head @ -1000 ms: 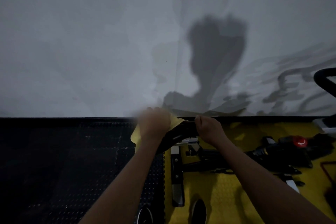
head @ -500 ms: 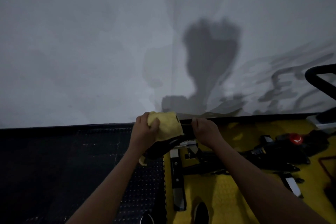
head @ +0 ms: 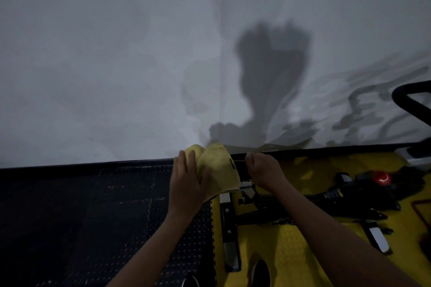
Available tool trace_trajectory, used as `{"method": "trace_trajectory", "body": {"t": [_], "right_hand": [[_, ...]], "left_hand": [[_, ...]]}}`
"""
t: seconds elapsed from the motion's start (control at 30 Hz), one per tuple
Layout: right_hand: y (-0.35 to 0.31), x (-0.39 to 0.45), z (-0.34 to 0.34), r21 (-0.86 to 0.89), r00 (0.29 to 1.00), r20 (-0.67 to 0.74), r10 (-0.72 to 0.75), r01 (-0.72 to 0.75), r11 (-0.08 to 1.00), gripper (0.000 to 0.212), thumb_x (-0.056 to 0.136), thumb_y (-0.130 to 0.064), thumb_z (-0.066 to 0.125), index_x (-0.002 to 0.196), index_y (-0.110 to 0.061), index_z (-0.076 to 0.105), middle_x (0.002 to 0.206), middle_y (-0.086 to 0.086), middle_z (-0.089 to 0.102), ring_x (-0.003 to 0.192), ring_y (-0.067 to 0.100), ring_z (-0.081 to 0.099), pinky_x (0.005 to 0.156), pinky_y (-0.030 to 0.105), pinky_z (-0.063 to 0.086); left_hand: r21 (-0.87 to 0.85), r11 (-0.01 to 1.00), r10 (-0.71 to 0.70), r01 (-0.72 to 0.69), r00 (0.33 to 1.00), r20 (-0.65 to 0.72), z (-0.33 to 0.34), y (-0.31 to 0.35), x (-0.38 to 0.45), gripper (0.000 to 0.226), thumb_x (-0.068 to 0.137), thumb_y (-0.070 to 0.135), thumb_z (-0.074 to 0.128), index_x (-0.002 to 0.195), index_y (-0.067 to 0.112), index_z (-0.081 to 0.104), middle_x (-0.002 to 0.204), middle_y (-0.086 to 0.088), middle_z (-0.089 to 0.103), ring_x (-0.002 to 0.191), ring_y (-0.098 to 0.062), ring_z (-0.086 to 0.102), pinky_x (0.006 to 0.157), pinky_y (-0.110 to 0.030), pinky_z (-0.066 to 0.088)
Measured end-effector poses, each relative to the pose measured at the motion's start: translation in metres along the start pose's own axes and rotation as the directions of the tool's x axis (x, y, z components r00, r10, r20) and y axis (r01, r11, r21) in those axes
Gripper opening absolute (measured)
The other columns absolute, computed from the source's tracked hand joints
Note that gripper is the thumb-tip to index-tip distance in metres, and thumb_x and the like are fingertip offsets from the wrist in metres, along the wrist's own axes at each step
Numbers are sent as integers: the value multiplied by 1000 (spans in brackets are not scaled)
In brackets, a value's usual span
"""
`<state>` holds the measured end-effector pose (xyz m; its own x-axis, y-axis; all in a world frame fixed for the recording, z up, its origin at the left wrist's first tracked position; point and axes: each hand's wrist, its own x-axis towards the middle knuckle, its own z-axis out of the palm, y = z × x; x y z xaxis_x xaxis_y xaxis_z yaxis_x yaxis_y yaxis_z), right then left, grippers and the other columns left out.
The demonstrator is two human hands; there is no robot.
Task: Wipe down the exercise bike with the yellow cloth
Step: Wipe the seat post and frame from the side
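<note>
Since half a second back, left hand (head: 187, 184) has gone from bunching the yellow cloth (head: 219, 170) to laying over it, and the cloth now spreads wider across the black bike part. From my remote view: left fingers lie straight and close together, palm down, pressing the cloth onto that part; thumb side sits on the cloth's middle. Cloth drapes over the part's left end, lower corner hanging toward the near side. Right hand (head: 263, 171) sits just right of the cloth, fingers curled around the black bar (head: 241, 165), gripping it. Exercise bike (head: 268, 207) frame runs below both hands, over the yellow floor mat (head: 291, 244); black studded mat (head: 93, 216) covers the floor to the left. Red knob (head: 381, 177) is on the frame at far right, well apart from the hands. Another black handlebar (head: 408, 102) pokes in at the right edge. Grey wall (head: 116, 53) behind carries the hands' shadow. Two shoe tips at the near edge. Light is dim, fine bike detail unreadable.
</note>
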<state>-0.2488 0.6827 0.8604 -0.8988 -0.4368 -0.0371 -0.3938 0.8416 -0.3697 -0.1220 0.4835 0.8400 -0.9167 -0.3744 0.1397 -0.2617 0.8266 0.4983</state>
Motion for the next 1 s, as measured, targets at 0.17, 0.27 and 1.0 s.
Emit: {"method": "trace_trajectory", "body": {"t": [0.17,0.27,1.0], "right_hand": [[0,0,-2,0,1000,11,-25,25,1000,42,106,-28,29,80,-6,53,83,17,64,77,35,60,64,38,39],[0,-2,-2,14,1000,24,-10,9,1000,41,106,-28,29,79,-7,51,83,15,62,77,34,58,64,37,37],[-2,-3,-3,40,1000,-2,0,0,999,44,105,-28,32,75,-5,54,73,12,58,70,32,55,61,35,33]], "left_hand": [[11,998,-56,56,991,124,-10,11,52,62,94,55,45,127,5,61,123,-15,62,111,-36,56,95,-43,45],[-116,963,-224,242,963,152,-13,9,58,54,95,55,53,129,13,59,119,-10,60,96,-24,56,79,-34,43],[261,959,108,-110,994,23,13,17,29,63,98,55,34,139,14,57,148,-19,50,143,-39,38,118,-53,30]]}}
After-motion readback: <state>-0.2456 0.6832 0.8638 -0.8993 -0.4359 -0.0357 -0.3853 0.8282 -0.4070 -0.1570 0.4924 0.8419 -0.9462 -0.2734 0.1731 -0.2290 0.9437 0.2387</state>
